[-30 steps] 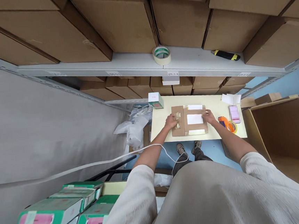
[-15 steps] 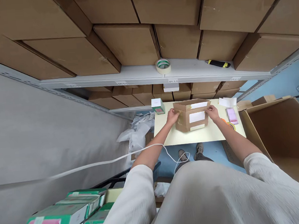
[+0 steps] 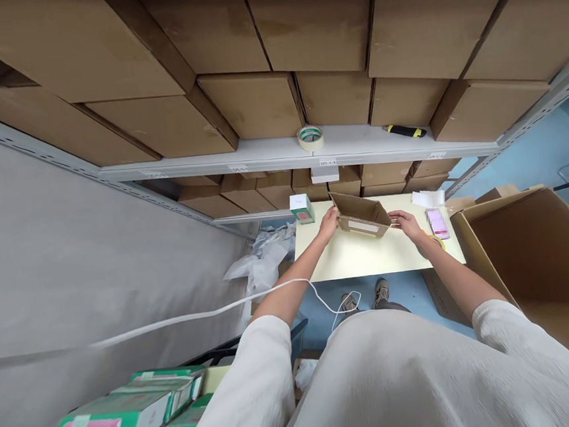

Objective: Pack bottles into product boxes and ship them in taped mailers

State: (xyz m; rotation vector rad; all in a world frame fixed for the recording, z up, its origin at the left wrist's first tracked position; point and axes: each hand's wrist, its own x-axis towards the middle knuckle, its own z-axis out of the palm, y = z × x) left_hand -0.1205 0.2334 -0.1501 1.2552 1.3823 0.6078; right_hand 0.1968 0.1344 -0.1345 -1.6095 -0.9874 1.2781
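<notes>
An open-topped brown cardboard box [image 3: 358,211] with a white label on its near side is held over the pale table [image 3: 348,261]. My left hand [image 3: 329,223] grips its left end, fingers closed on the cardboard. At the opposite end, my right hand [image 3: 405,223] pinches the box's right edge. The inside of the box faces up toward me, and no contents show in it. Left of the box stands a small green and white carton [image 3: 302,209]. A pink-and-white packet [image 3: 437,223] and a yellow tape roll [image 3: 437,242] lie to the right of my right hand.
A tape roll [image 3: 310,138] and a black-and-yellow cutter [image 3: 405,130] rest on the shelf [image 3: 348,143] above, before stacked cartons. A large open carton [image 3: 533,265] stands at right. Crumpled plastic [image 3: 263,258] lies left, and a white cable [image 3: 198,313] crosses in front.
The box has tipped so its open top now faces me, where its labelled side showed before. Both hands keep hold of it. The view has shifted slightly upward.
</notes>
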